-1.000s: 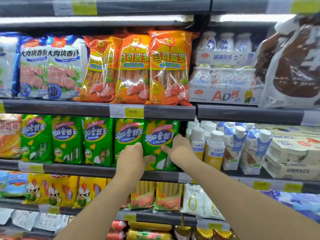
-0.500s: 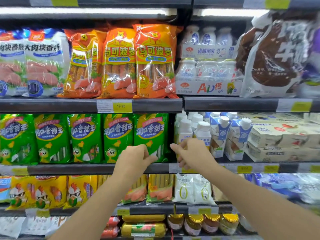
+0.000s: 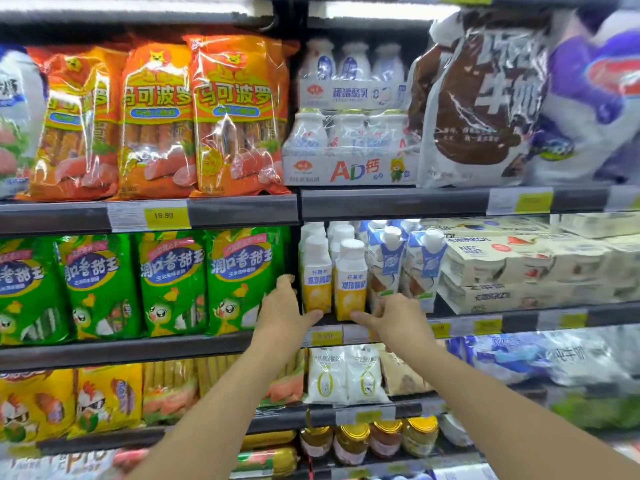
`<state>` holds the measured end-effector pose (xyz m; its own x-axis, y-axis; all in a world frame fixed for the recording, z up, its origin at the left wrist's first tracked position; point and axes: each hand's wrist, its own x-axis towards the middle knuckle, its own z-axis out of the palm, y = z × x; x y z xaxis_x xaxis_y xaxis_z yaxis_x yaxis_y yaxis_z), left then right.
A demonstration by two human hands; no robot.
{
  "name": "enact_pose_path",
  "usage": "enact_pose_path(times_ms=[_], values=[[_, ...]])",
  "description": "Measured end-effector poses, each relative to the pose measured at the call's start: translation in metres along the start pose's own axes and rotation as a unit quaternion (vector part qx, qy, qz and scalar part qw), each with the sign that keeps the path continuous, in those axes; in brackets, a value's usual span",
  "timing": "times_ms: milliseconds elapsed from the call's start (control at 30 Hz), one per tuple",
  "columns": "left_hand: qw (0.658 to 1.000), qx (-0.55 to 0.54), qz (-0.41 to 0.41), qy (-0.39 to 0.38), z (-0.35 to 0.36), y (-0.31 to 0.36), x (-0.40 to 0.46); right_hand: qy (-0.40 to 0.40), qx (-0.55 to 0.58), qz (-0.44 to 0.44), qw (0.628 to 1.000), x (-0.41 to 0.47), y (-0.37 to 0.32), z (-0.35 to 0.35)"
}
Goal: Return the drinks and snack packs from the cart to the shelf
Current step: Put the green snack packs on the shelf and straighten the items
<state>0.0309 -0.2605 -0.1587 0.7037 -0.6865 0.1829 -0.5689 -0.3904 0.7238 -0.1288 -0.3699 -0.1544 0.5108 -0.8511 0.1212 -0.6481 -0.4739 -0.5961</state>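
Observation:
Two white-and-yellow drink bottles (image 3: pixel 350 282) stand upright at the front of the middle shelf (image 3: pixel 207 348), just right of a row of green sausage packs (image 3: pixel 242 282). My left hand (image 3: pixel 282 313) is by the left bottle's base, fingers apart, thumb touching its bottom corner. My right hand (image 3: pixel 391 317) reaches in from the right, thumb and fingers touching the base of the right bottle. Neither hand holds anything. The cart is out of view.
Blue-and-white cartons (image 3: pixel 420 268) and stacked cream yoghurt multipacks (image 3: pixel 519 271) stand right of the bottles. Orange sausage packs (image 3: pixel 239 116), small white bottle packs (image 3: pixel 349 147) and a brown milk bag (image 3: pixel 485 98) fill the shelf above. Yellow packs and jars (image 3: pixel 353 441) sit on the lower shelves.
Both hands left the rightmost green sausage pack and moved right to the white-and-yellow bottles. The view panned right.

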Motion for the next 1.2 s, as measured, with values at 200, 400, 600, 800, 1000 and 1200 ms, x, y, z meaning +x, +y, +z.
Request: enact_pose_path(times_ms=[200,400,600,800,1000,1200], values=[[0.997,-0.065,-0.022,0.031,0.016,0.006,0.001,-0.014,-0.017,0.001,1.000,0.002,0.003,0.000],[0.996,-0.081,-0.014,0.035,0.017,0.013,0.002,-0.025,-0.012,0.002,1.000,0.004,0.005,0.001],[0.997,-0.070,-0.004,0.034,0.017,0.015,0.003,-0.025,-0.018,0.004,1.000,0.006,0.004,0.002],[0.998,-0.067,-0.002,0.021,0.012,0.016,0.004,-0.010,-0.023,0.007,1.000,0.005,0.002,0.003],[0.997,-0.071,0.000,0.009,0.008,0.014,0.001,0.001,-0.029,0.018,0.999,0.006,0.001,0.006],[0.998,-0.067,-0.007,0.006,0.007,0.009,0.000,0.006,-0.028,0.013,0.999,0.006,0.002,0.008]])
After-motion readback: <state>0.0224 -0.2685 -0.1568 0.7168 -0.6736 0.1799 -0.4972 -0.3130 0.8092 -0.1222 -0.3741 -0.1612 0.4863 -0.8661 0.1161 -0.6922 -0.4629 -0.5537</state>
